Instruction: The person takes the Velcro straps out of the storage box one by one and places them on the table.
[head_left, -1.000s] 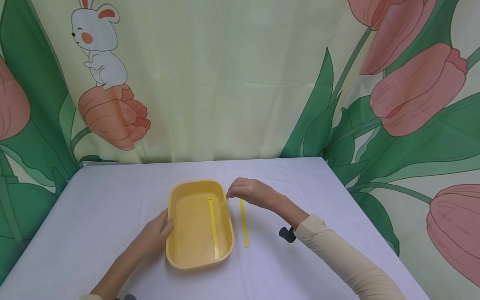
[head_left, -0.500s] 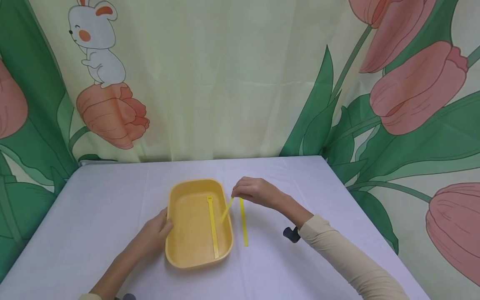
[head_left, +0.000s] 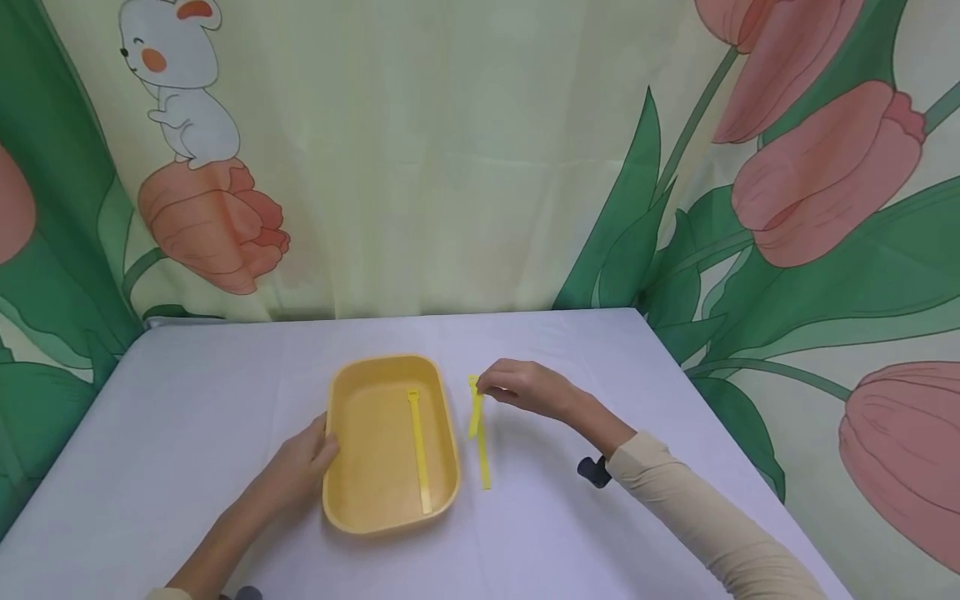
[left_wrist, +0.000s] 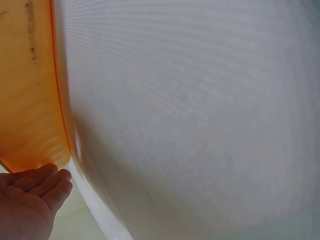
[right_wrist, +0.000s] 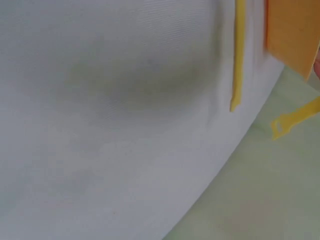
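Note:
A shallow yellow tray (head_left: 367,467) lies on the table, and my left hand (head_left: 296,462) holds its left side, thumb over the rim. In the left wrist view the fingers (left_wrist: 47,187) lie against the tray's outer wall. Inside the tray, right of its middle, is a flat yellow cable strap (head_left: 420,454) with a slotted head. My right hand (head_left: 528,387) pinches a second yellow strap (head_left: 475,421), which hangs down just right of the tray; its slotted end (right_wrist: 284,124) shows in the right wrist view. Behind it, a third yellow strap (head_left: 484,467) lies on the cloth.
White cloth covers the table (head_left: 570,533). A curtain (head_left: 450,167) printed with tulips and a rabbit hangs behind its far edge. A small dark device (head_left: 594,472) sits at the right wrist.
My right hand has moved right from the tray's rim, carrying the pinched strap from over the tray to above the strap on the cloth. The left hand keeps its hold on the tray.

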